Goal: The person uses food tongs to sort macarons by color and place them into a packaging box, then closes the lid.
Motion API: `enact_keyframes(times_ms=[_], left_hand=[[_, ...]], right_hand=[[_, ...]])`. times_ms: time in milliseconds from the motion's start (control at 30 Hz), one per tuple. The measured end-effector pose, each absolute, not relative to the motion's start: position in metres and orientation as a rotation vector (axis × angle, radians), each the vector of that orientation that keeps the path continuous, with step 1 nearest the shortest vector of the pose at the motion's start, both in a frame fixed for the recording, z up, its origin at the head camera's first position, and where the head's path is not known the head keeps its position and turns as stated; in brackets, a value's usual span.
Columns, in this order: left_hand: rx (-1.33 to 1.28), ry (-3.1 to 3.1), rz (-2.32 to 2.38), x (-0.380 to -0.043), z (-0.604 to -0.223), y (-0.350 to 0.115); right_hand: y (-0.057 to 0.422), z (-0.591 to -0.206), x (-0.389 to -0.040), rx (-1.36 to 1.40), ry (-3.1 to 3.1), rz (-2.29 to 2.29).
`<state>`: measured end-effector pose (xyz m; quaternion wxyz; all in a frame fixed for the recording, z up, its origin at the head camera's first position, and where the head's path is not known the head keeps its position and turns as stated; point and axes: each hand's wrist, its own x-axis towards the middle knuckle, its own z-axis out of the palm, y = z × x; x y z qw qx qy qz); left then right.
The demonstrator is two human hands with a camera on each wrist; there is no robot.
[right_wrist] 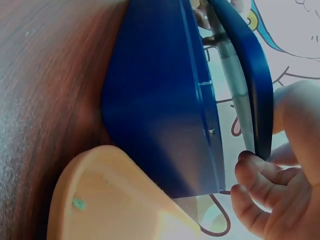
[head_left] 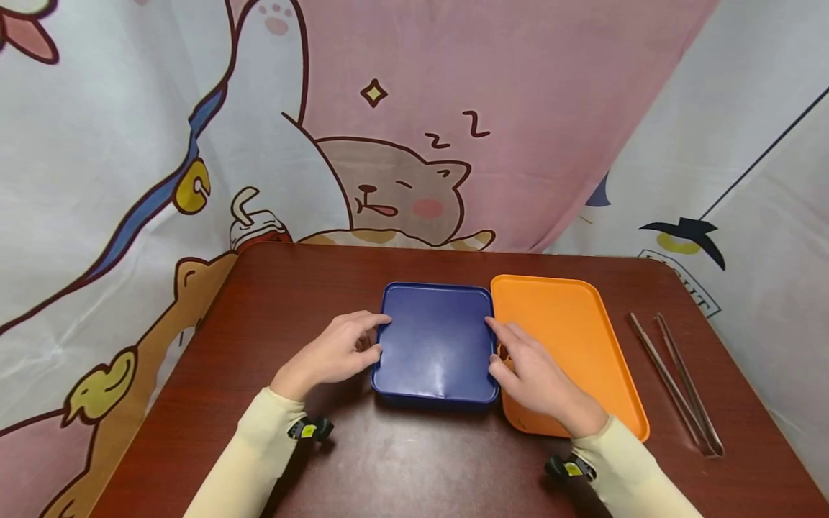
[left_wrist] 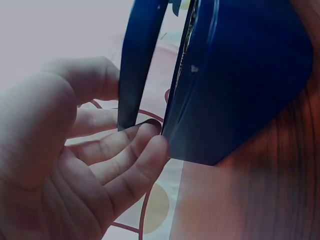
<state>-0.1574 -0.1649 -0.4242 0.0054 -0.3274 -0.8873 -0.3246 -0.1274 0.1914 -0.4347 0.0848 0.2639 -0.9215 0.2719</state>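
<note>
A dark blue square lid (head_left: 437, 342) is held level above a matching blue box (left_wrist: 245, 85), with a gap between the two in both wrist views. My left hand (head_left: 340, 349) grips the lid's left edge between thumb and fingers. On the opposite edge, my right hand (head_left: 537, 370) pinches the lid, thumb toward me and fingers farther back. From the right wrist, the lid (right_wrist: 260, 95) shows a pale strip along its underside, and the box (right_wrist: 155, 105) stands on the table. What lies inside the box is hidden by the lid and the box walls.
An orange tray (head_left: 576, 331) lies right beside the box, partly under my right hand. Farther right, metal tongs (head_left: 680, 388) rest on the brown table (head_left: 304, 288) with their arms spread. A cartoon-printed cloth (head_left: 550, 108) hangs behind the table and along its sides.
</note>
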Motion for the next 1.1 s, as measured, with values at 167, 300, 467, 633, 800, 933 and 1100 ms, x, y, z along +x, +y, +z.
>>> enact_keyframes(times_ms=[167, 300, 467, 633, 800, 933, 1100], left_hand=[[-1.021, -2.745, -1.073, -0.157, -0.424, -0.168], [-1.015, -2.703, -1.159, -0.159, -0.423, -0.172], [-1.022, -2.646, -1.198, -0.161, -0.420, -0.176], [-1.053, -2.600, -1.199, -0.160, -0.414, -0.176], [-1.028, -2.564, -1.186, -0.157, -0.406, -0.176], [-1.034, -2.487, -1.185, -0.155, -0.402, -0.173], [-1.064, -2.376, -1.163, -0.154, -0.399, -0.170]], right_hand=[[0.192, -0.432, -0.128, 0.793, -2.684, 0.933], [0.194, -0.430, -0.126, 0.765, -2.624, 1.046], [0.197, -0.426, -0.124, 0.750, -2.561, 1.169], [0.200, -0.421, -0.124, 0.823, -2.463, 1.164], [0.200, -0.417, -0.124, 0.905, -2.361, 1.108], [0.198, -0.414, -0.123, 0.895, -2.271, 1.074], [0.195, -0.410, -0.125, 0.869, -2.142, 1.028]])
